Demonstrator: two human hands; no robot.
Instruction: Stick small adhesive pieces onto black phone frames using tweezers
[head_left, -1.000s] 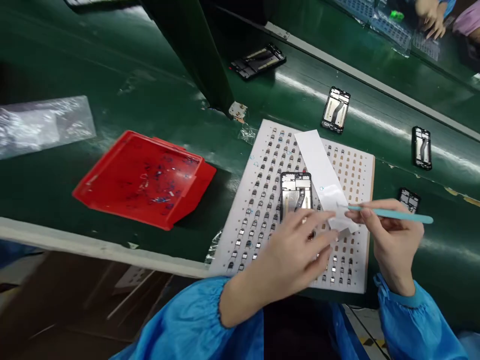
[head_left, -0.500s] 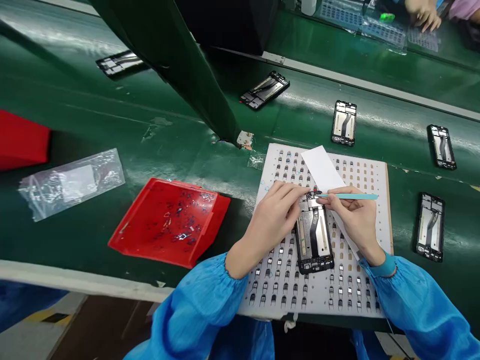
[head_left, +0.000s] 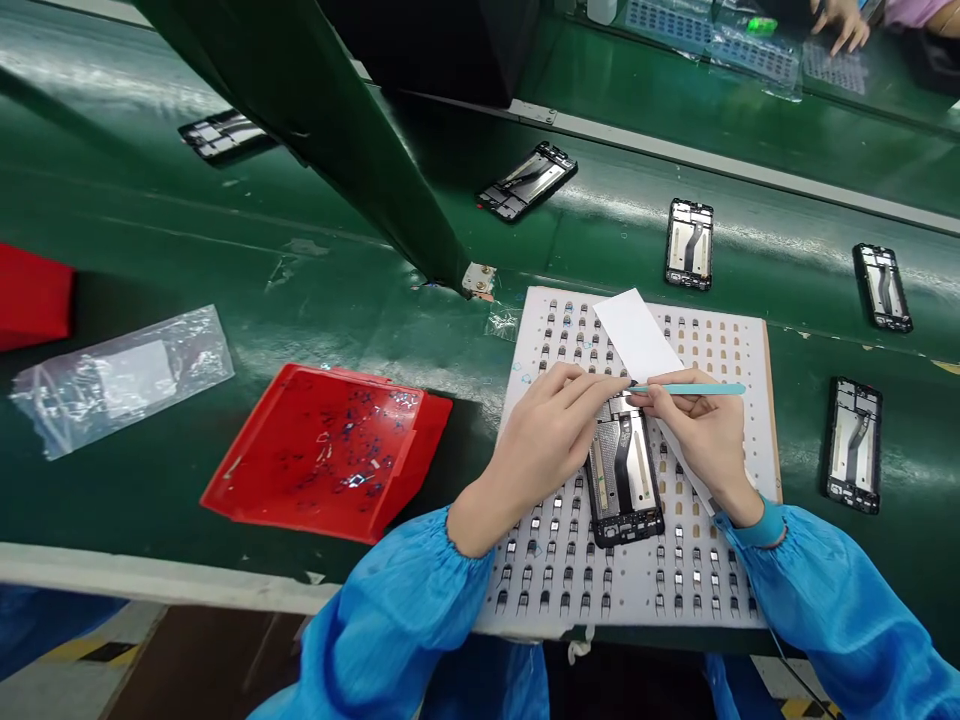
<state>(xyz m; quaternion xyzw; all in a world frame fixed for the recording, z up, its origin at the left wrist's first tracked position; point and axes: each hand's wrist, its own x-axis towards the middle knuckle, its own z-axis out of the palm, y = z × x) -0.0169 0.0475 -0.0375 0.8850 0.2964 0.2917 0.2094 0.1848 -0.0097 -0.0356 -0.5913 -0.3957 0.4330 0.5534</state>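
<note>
A black phone frame (head_left: 624, 480) lies on a white parts tray (head_left: 750, 420) filled with several small metal parts. My left hand (head_left: 551, 435) rests on the frame's upper left corner, fingers pressed together at its top edge. My right hand (head_left: 701, 430) pinches a light blue tweezer-like tool (head_left: 697, 389), its tip at the frame's top edge beside my left fingertips. A white paper strip (head_left: 637, 335) lies across the tray, partly under my right hand.
A red tray (head_left: 322, 450) with small scraps sits left of the parts tray. A plastic bag (head_left: 120, 375) lies farther left. Several more phone frames (head_left: 688, 243) lie on the green belt. A dark green post (head_left: 360, 150) slants down. Another person's hand (head_left: 840, 20) works at the top right.
One second ago my hands were over the tray's lower right, below the frame. Both then moved to its top edge. Since half a second ago they have barely shifted.
</note>
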